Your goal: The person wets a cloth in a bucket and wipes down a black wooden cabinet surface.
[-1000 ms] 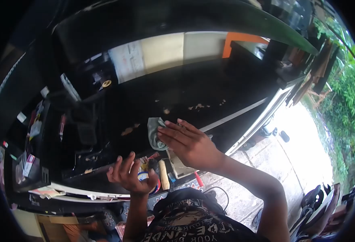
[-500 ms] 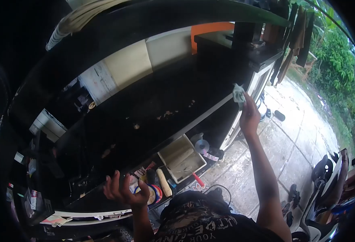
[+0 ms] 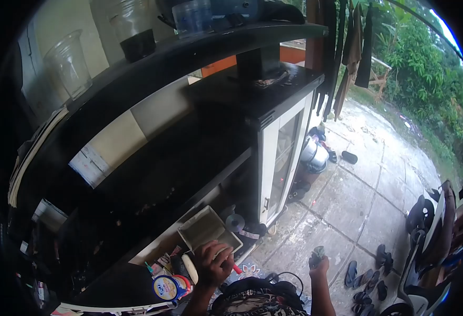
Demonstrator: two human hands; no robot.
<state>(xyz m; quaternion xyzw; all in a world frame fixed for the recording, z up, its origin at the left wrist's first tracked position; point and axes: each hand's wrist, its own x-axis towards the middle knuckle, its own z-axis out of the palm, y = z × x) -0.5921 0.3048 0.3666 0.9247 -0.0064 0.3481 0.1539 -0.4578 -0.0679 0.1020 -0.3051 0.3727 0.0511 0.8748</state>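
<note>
Head view: right hand (image 3: 319, 263) grips one cloth (image 3: 316, 254), left hand (image 3: 214, 264) curls half-open near one tray (image 3: 206, 223)

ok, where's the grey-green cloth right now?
In the head view, the grey-green cloth is in the person's right hand, lower right of centre, seen against the paved floor, left of the sandals.

Cloth (image 3: 317, 253), one: formerly spread under the right hand (image 3: 319, 265) on the black counter (image 3: 189, 137), now bunched at that hand's fingertips, well apart from the counter. Left hand (image 3: 214, 265), one: fingers now curled, shifted across the near edge of the bin (image 3: 204, 225); round tub (image 3: 166, 287), previously to its right, now to its left.
</note>
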